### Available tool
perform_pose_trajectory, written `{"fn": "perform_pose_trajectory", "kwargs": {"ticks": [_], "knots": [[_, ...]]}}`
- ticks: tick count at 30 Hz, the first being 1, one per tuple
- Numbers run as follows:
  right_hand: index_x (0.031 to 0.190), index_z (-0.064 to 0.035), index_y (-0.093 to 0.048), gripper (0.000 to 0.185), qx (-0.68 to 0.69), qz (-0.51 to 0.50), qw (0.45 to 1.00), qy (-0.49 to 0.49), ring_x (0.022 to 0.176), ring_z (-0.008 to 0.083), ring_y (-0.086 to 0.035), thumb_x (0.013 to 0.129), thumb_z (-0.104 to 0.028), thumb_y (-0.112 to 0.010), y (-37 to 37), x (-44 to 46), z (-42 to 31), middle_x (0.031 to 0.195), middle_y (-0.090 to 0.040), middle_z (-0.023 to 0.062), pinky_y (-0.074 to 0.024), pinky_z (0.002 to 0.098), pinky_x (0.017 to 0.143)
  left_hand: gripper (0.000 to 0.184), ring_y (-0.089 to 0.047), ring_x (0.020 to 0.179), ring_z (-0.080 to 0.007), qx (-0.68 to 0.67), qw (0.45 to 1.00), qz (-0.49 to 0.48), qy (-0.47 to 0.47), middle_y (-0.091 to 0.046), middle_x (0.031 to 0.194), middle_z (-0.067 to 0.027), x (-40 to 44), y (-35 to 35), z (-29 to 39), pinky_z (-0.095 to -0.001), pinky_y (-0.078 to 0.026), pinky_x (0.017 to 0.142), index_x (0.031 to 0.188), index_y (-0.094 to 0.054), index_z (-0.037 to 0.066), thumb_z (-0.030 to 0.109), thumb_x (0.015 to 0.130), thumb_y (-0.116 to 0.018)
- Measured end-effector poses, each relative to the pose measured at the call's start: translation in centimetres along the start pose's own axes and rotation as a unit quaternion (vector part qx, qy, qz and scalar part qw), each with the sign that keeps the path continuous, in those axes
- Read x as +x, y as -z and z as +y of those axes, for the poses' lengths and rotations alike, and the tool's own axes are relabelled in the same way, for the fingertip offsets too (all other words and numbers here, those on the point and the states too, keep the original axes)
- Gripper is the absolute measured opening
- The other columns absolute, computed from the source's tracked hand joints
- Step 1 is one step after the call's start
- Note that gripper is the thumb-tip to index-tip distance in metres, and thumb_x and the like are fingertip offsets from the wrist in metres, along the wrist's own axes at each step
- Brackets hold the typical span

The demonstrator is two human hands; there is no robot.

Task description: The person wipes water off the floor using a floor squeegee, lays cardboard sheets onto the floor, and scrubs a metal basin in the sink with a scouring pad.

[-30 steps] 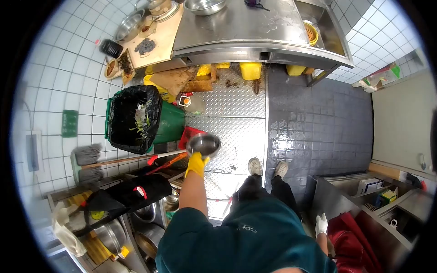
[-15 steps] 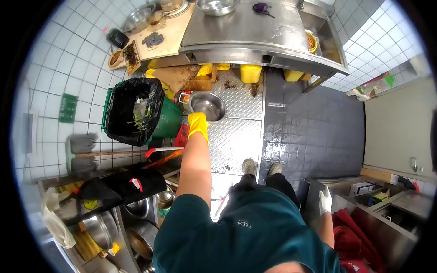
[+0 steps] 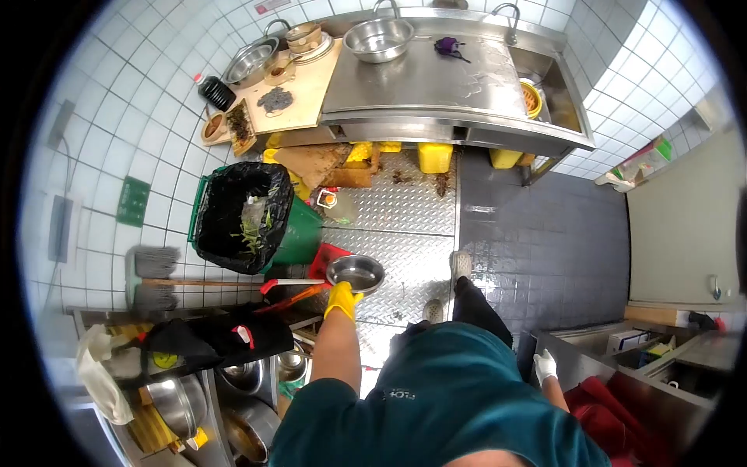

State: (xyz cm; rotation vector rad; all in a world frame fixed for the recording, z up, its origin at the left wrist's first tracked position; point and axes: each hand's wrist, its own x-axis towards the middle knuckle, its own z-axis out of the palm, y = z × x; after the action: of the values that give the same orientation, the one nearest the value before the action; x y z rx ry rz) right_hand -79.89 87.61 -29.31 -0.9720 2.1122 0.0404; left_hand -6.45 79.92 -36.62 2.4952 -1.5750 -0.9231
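My left hand [image 3: 341, 301], in a yellow rubber glove, grips the near rim of a round stainless steel bowl [image 3: 355, 272]. The bowl hangs in front of me over the metal floor plates, tilted so its inside shows. Off to my right, my right hand [image 3: 545, 365] wears a white glove and holds nothing; its fingers are loosely extended beside a steel cabinet [image 3: 556, 340]. Just left of the bowl lies a red plastic thing [image 3: 327, 258]. A green bin [image 3: 299, 236] lined with a black bag [image 3: 214, 249] contains leafy scraps.
A steel counter [image 3: 436, 89] with a large metal basin [image 3: 379, 40] and a sink [image 3: 564, 101] runs along the back. Yellow containers [image 3: 434, 158] stand beneath it. At left, a broom [image 3: 204, 282] and shelves of pans [image 3: 179, 405] flank me. The dark tiled floor [image 3: 537, 241] looks wet.
The bowl has come nearer to me with my left hand, away from the counter, uncovering a clear-looking container behind it. My feet have shifted, one stepping forward. My right hand has moved slightly left and down.
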Motion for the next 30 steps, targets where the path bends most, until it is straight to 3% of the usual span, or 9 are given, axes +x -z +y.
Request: {"fn": "perform_pose_trajectory", "kwargs": {"ticks": [4,6,7,9,10,20,24,27,30], "knots": [[0.144,0.0022,-0.046,0.066,-0.016,0.014,0.997,0.073,0.128,0.0338,-0.056,0.088,-0.028,-0.064,0.4,5.5,-1.3,0.133,-0.060,0.0252,-0.0432,0.0354,0.106,0.041,-0.062,0.106,-0.0390,-0.741,0.585,0.061,0.324,-0.057,0.125,-0.0243,3.4,1.9,7.4,-0.0475,-0.064,0.077,0.125,-0.054,-0.008,0.010,0.089,-0.060],[0.144,0.0021,-0.046,0.066,-0.004,0.020,0.997,0.070,0.123,0.0337,-0.059,0.088,-0.030,-0.064,1.4,8.4,-4.9,0.131,-0.061,0.0245,-0.0447,0.0351,0.103,0.045,-0.060,0.107,-0.0405,-0.756,0.604,0.054,0.247,-0.054,0.126,-0.0234,7.1,4.4,10.6,-0.0485,-0.064,0.077,0.131,-0.047,-0.007,0.009,0.090,-0.057],[0.144,0.0024,-0.046,0.066,0.044,0.014,0.995,0.084,0.123,0.0330,-0.060,0.089,-0.029,-0.064,1.2,11.1,-5.7,0.132,-0.061,0.0237,-0.0447,0.0345,0.103,0.038,-0.060,0.103,-0.0396,-0.645,0.752,0.059,0.120,-0.056,0.118,-0.0226,9.9,5.0,10.9,-0.0510,-0.062,0.078,0.123,-0.052,-0.006,0.009,0.089,-0.059],[0.144,0.0028,-0.045,0.065,0.091,0.049,0.983,0.151,0.124,0.0326,-0.059,0.089,-0.027,-0.064,2.2,13.1,-10.3,0.132,-0.061,0.0242,-0.0449,0.0348,0.103,0.030,-0.061,0.098,-0.0377,-0.667,0.739,0.041,0.079,-0.059,0.110,-0.0211,14.7,8.8,15.3,-0.0533,-0.061,0.081,0.115,-0.056,-0.004,0.008,0.088,-0.062],[0.145,0.0013,-0.045,0.065,0.008,0.022,0.992,0.123,0.123,0.0333,-0.060,0.089,-0.027,-0.064,5.7,9.8,-16.9,0.130,-0.063,0.0243,-0.0460,0.0358,0.103,0.030,-0.062,0.098,-0.0368,-0.797,0.580,0.020,0.169,-0.060,0.109,-0.0203,16.1,13.4,20.3,-0.0532,-0.060,0.082,0.116,-0.057,-0.002,0.007,0.088,-0.063],[0.146,-0.0018,-0.046,0.069,0.077,0.001,0.984,0.159,0.122,0.0323,-0.061,0.089,-0.033,-0.070,8.6,19.6,-25.0,0.130,-0.063,0.0242,-0.0473,0.0353,0.102,0.064,-0.061,0.112,-0.0391,-0.777,0.629,-0.012,0.004,-0.050,0.137,-0.0210,28.9,28.2,42.5,-0.0475,-0.056,0.091,0.146,-0.040,0.004,0.030,0.095,-0.068],[0.145,-0.0006,-0.046,0.072,-0.043,-0.035,0.995,0.087,0.126,0.0322,-0.058,0.089,-0.040,-0.067,9.3,23.0,-23.2,0.133,-0.060,0.0247,-0.0453,0.0342,0.103,0.034,-0.067,0.081,-0.0282,-0.703,0.710,-0.035,0.040,-0.062,0.097,-0.0085,28.4,18.6,37.3,-0.0436,-0.058,0.070,0.115,-0.057,0.010,0.027,0.089,-0.070],[0.145,-0.0001,-0.046,0.067,-0.163,-0.067,0.979,0.102,0.131,0.0318,-0.054,0.091,-0.039,-0.060,10.7,25.6,-22.8,0.139,-0.056,0.0243,-0.0429,0.0348,0.106,0.066,-0.060,0.071,-0.0176,-0.515,0.843,0.003,0.158,-0.067,0.110,-0.0131,20.9,5.3,24.6,-0.0346,-0.053,0.067,0.143,-0.048,0.001,0.033,0.090,-0.071],[0.147,-0.0023,-0.042,0.063,-0.057,-0.208,0.975,0.049,0.122,0.0309,-0.056,0.094,-0.033,-0.056,13.4,30.4,-23.5,0.136,-0.057,0.0200,-0.0446,0.0391,0.101,0.069,-0.046,0.135,-0.0398,-0.184,0.941,-0.044,0.279,-0.052,0.142,-0.0259,5.3,-3.2,13.5,-0.0433,-0.041,0.110,0.140,-0.050,-0.001,0.040,0.086,-0.066]]}}
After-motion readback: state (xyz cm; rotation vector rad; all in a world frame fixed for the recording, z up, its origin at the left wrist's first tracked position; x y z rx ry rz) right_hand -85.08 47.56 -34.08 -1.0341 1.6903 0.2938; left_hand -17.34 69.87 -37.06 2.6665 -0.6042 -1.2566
